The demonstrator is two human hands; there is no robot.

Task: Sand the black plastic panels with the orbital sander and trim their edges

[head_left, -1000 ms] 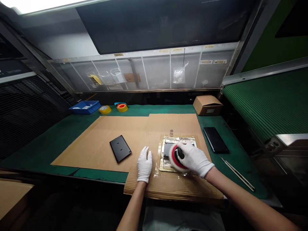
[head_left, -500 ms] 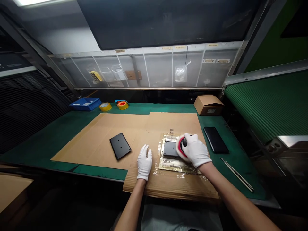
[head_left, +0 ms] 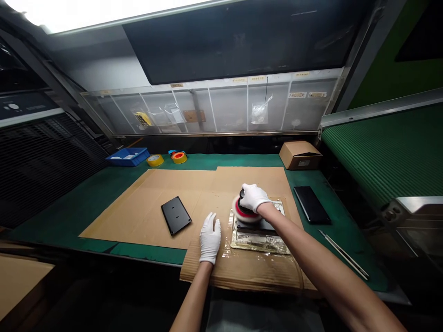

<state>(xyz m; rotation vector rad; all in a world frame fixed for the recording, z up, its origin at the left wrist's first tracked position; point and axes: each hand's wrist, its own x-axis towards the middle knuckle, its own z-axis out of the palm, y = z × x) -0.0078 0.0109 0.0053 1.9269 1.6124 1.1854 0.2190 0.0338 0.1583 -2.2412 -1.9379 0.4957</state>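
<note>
My right hand (head_left: 254, 197), in a white glove, is closed around the black handle of a round buffing pad (head_left: 246, 215) with a red layer and a pale fluffy rim. The pad rests on a flat black panel (head_left: 265, 225), partly hidden by the pad and my forearm. Around that panel lies a taped frame (head_left: 256, 244) on the cardboard. My left hand (head_left: 210, 237), also gloved, lies on the cardboard (head_left: 204, 193) left of the frame, fingers stretched out and holding nothing. Farther left sits a second black panel (head_left: 176, 215) with small slots and corner feet.
On the green mat's right side lie another black panel (head_left: 311, 205) and tweezers (head_left: 344, 254). A cardboard box (head_left: 300, 156) stands at the back right. Tape rolls (head_left: 155, 160) and a blue tray (head_left: 128, 157) sit at the back left. A green conveyor (head_left: 384, 143) runs along the right.
My right hand has moved the buffing pad leftward across the panel, from its right part to its left end. My left hand stays on the cardboard. The view has shifted slightly upward.
</note>
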